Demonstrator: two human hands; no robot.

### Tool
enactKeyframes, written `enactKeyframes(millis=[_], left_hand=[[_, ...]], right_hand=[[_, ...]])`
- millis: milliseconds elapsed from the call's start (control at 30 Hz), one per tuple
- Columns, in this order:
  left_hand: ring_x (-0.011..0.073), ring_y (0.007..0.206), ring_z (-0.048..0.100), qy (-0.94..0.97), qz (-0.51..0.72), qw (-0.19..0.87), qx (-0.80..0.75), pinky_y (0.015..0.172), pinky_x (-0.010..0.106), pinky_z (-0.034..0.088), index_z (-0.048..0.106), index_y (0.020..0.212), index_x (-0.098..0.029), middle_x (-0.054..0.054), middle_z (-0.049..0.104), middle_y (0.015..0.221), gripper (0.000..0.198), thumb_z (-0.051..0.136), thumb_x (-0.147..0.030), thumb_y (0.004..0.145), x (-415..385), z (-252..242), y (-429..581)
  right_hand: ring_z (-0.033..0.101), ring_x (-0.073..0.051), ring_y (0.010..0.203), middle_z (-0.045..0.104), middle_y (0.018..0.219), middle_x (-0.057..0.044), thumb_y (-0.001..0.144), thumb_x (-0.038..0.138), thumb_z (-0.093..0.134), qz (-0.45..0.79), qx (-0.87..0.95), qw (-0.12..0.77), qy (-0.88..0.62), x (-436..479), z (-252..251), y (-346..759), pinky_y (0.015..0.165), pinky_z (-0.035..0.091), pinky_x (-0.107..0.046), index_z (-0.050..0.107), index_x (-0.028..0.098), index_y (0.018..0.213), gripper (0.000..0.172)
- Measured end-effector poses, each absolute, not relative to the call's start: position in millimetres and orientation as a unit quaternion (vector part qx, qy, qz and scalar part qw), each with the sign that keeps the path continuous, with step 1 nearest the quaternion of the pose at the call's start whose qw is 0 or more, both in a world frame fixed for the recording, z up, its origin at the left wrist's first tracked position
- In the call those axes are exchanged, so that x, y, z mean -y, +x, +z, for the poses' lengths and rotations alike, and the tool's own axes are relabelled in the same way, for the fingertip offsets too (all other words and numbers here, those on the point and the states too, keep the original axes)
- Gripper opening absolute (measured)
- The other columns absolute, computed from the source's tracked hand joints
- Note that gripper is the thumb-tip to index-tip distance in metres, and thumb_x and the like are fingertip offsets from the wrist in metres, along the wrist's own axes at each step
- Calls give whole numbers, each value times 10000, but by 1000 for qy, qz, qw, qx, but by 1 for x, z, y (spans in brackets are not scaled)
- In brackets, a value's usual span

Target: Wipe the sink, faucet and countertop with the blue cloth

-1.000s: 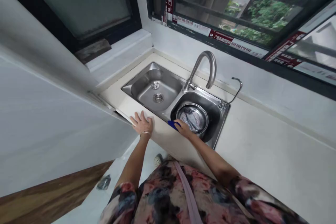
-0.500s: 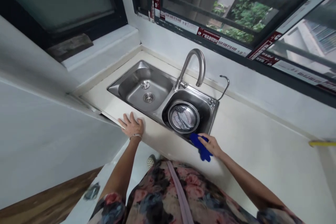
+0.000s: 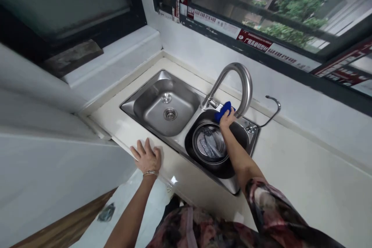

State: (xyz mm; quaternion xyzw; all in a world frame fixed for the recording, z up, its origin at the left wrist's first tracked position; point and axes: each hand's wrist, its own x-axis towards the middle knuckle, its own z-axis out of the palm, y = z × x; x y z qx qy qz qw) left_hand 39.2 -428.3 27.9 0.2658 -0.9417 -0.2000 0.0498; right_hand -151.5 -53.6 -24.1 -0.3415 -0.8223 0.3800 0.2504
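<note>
Right hand [image 3: 227, 118] is clutching a soft, crumpled blue cloth [image 3: 222, 111], its length pointing left toward the curved steel tap [image 3: 243, 81]; left hand [image 3: 147, 157] is lying flat, fingers spread.

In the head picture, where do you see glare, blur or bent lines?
Head view: daylight comes through the window; a small glare spot on the counter edge; soft sheen in the sink; the left wall looks smeared; the wide lens bends its frame; the right hand and blue cloth are fairly sharp.

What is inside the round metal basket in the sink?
A crumpled grey thing, maybe a cloth, lies in the basket. The forearm of the right hand, which holds a blue cloth, covers part, so that part is hidden.
</note>
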Motion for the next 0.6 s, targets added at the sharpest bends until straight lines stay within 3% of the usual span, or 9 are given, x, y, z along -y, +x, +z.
enactKeyframes(millis=[133,267,433,600], left_hand=[[516,1651,164,253,-185,63,947,1209,779,375,548,1605,-142,225,352,1749,639,531,-371,1009,431,19,42],[505,1655,168,253,-178,72,948,1205,767,389,555,1600,-141,224,371,1740,640,548,-371,1003,432,14,44],[508,1658,148,252,-185,65,948,1208,784,361,536,1614,-146,221,340,1756,657,551,-386,1002,431,16,45],[491,1670,104,256,-195,19,947,1238,762,331,495,1640,-150,217,293,1778,672,520,-395,1015,432,23,42]], right_hand=[[429,-393,1471,467,1567,-238,1052,364,355,325,852,239,-333,105,-53,-172,1209,380,-628,656,165,1397,500],[329,-394,1550,338,1663,-241,1049,330,324,306,838,257,-371,140,-61,-182,1219,350,-672,559,173,1505,536],[301,-382,1579,293,1676,-289,1024,314,321,371,811,216,-397,176,-57,-176,1246,338,-628,437,101,1575,602],[285,-313,1588,311,1688,-229,994,247,307,448,834,144,-288,197,-48,-141,1301,274,-570,411,139,1588,613]])
